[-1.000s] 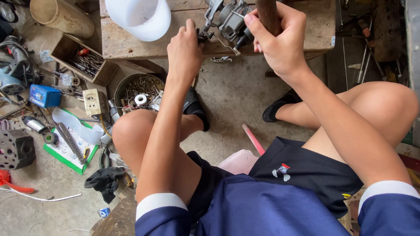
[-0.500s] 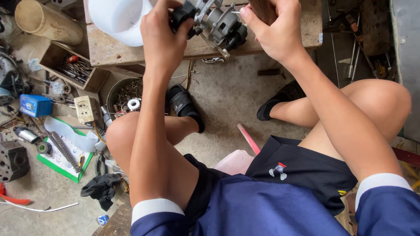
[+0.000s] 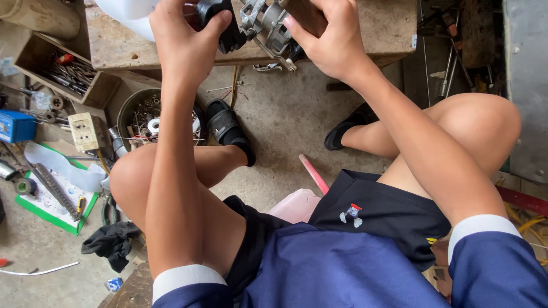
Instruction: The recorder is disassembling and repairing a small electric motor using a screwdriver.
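A small grey metal motor assembly (image 3: pixel 268 25) sits on a low wooden bench (image 3: pixel 377 28) at the top of the head view. My left hand (image 3: pixel 182 40) grips a black round part (image 3: pixel 222 23) at the motor's left end. My right hand (image 3: pixel 328 40) is closed around a brown wooden handle (image 3: pixel 302 11) pressed against the motor's right side. A white bowl-shaped plastic piece (image 3: pixel 128 17) lies on the bench behind my left hand. I am squatting, knees spread, both arms stretched forward.
A metal pot (image 3: pixel 142 117) of screws and scrap stands under the bench. A wooden box (image 3: pixel 63 65) of tools, a blue box (image 3: pixel 16 125), a beige socket (image 3: pixel 85 130), a file on green card (image 3: pixel 54 191) and a black rag (image 3: pixel 111 242) lie left. Hand tools (image 3: pixel 451 63) lie right.
The view has shifted nearer to the bench. My left hand moved from the bench surface onto the black part of the motor. My right hand slid left and lower on the handle.
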